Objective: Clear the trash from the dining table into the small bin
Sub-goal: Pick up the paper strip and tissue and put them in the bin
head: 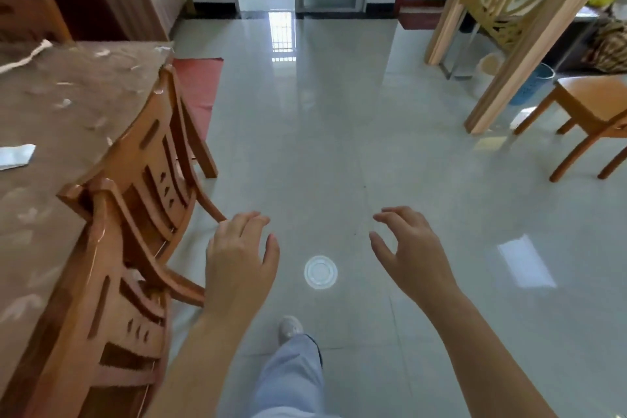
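Left hand (237, 254) and right hand (407, 248) hang apart over the floor (339, 119), fingers loosely curled, holding nothing. Shoe (290, 329) and light trouser leg below them. White round lid (320, 272) lies flat on the glossy grey tiles, seen between the hands.

Dining table (68, 105) at left, brown top; two wooden chairs (112, 282) pushed against its edge. Trash on it:
- folded white wrapper (15, 156) at the frame's left edge, long axis roughly left-right
- white strip (23, 58) farther back, running diagonally up to the right
- small pale scraps (62, 102), scattered

Blue bin (532, 85) stands well apart at right, behind a wooden lattice screen (509, 10), near a stool (593, 102).
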### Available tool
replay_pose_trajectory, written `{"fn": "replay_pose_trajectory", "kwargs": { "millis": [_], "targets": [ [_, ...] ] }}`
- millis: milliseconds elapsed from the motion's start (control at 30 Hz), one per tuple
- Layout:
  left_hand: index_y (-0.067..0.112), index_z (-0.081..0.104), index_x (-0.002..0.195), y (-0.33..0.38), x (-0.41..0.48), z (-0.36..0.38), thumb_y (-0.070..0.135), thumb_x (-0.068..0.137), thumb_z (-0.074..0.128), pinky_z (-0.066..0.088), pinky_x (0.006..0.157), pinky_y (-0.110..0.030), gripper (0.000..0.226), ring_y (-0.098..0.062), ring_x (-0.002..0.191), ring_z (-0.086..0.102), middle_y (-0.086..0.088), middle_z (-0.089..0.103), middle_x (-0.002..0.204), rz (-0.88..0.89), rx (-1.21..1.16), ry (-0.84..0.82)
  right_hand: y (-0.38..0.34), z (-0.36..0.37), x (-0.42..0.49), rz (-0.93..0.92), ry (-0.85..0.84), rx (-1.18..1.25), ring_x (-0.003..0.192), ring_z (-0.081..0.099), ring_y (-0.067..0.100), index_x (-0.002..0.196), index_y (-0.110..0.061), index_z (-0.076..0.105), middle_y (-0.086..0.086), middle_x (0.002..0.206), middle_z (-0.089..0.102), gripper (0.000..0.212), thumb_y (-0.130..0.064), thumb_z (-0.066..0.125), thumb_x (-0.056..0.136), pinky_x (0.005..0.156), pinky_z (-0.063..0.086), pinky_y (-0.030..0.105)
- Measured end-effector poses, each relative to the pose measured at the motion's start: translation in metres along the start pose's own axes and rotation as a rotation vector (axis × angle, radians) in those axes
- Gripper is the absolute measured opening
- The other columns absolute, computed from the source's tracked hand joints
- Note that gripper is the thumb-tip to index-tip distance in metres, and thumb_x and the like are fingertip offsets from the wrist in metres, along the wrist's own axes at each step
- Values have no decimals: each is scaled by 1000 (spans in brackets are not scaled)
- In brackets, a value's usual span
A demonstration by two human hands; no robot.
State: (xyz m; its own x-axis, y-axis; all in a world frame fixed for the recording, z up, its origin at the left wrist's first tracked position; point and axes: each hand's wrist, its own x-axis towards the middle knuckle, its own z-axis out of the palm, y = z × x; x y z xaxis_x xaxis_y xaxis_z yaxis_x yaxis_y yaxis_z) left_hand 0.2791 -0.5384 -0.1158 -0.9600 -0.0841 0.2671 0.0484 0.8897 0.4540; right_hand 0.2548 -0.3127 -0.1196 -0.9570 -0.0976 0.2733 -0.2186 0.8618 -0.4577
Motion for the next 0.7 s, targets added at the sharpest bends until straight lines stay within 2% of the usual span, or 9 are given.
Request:
{"fn": "replay_pose_trajectory", "kwargs": {
  "millis": [167, 267, 433, 533, 633, 700],
  "targets": [
    [8, 63, 102, -23, 107, 7, 33, 83, 36, 47, 82, -42, 41, -28, 95, 58, -9, 66, 104, -42, -18, 53, -21, 30, 125, -67, -27, 31, 96, 58, 28, 97, -6, 64, 11, 101, 64, 22, -14, 68, 77, 79, 41, 30],
    [10, 63, 104, -38, 162, 14, 32, 84, 38, 45, 83, -38, 39, -25, 98, 58, -8, 65, 107, -65, -2, 84, -32, 59, 183, -138, -70, 63, 95, 60, 27, 96, -7, 65, 10, 100, 65, 21, -16, 66, 77, 79, 44, 31],
    [11, 62, 106, -58, 221, 37, 18, 85, 58, 40, 86, -34, 22, -25, 101, 58, -7, 65, 108, -169, 22, 66, -16, 94, 254, -135, -156, 105, 96, 59, 27, 97, -7, 64, 10, 100, 64, 21, -17, 65, 78, 80, 44, 31],
    [11, 62, 105, -70, 267, 58, 20, 85, 56, 45, 86, -39, 23, -26, 102, 58, -6, 65, 108, -218, 51, 50, 4, 113, 314, -129, -170, 124, 96, 58, 26, 98, -7, 64, 9, 101, 64, 21, -15, 67, 78, 78, 43, 28],
    [11, 62, 104, -72, 331, 78, 29, 84, 44, 45, 85, -38, 32, -25, 100, 58, -5, 65, 106, -241, 81, 81, 20, 132, 386, -166, -171, 144, 95, 58, 26, 97, -6, 64, 9, 100, 64, 20, -14, 67, 78, 74, 43, 28],
    [10, 62, 104, -68, 379, 90, 26, 85, 47, 45, 86, -39, 29, -26, 100, 58, -6, 65, 106, -252, 76, 95, 29, 143, 436, -216, -181, 150, 93, 59, 27, 96, -6, 64, 10, 99, 65, 20, -14, 67, 78, 72, 44, 29]
  ]
}}
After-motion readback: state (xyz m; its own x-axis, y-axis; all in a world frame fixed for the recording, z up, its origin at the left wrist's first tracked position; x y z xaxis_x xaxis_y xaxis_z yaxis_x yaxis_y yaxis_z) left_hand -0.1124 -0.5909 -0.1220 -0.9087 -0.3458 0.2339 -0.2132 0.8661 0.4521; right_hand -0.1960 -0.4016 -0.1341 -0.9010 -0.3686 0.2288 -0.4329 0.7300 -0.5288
